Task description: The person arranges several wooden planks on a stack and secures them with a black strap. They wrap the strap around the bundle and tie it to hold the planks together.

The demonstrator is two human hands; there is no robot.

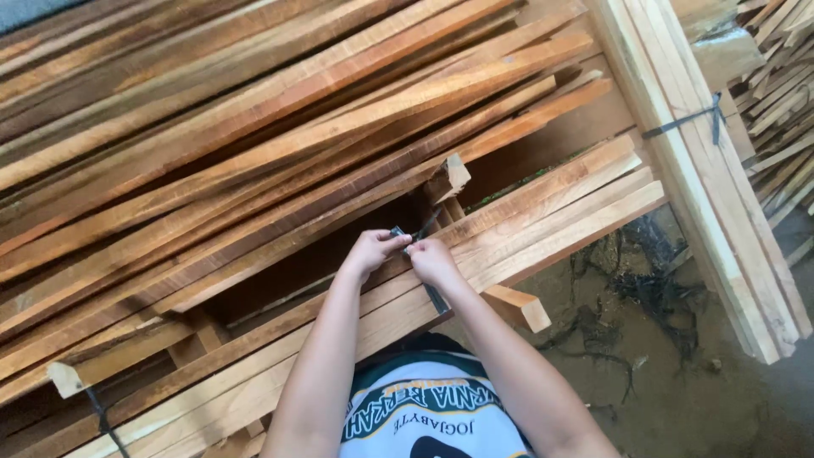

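Head view, looking down on a stack of long boards [280,153]. Both hands meet at the picture's centre, fingertips nearly touching, pinched on a dark strap [435,295] that crosses the near bundle [543,222] of pale boards. The left hand [371,250] grips the strap's upper end (a short dark tail shows at its fingertips, pointing toward 1 o'clock); the right hand [432,259] pinches it just beside, at 3 o'clock from the left. Both are closed narrowly on the strap, not spread.

The strap runs from the hands toward 5 o'clock, over the front edge of the bundle and out of sight beneath it. Its long axis thus lies across the boards, whose own long axis runs from 8 o'clock to 2 o'clock. Neither hand is clearly nearer; the right sits over the strap's descending run.

A gap opens in the stack immediately beyond the hands at 12 o'clock, with a short block [448,176] standing at its far side. Under the bundle a cross piece [519,307] juts toward 4 o'clock, near the right forearm. At 3 o'clock a second strapped bundle [712,195] stands well apart. Open room lies at 4 o'clock, over the ground [678,390], which carries loose dark strap scraps [653,297].
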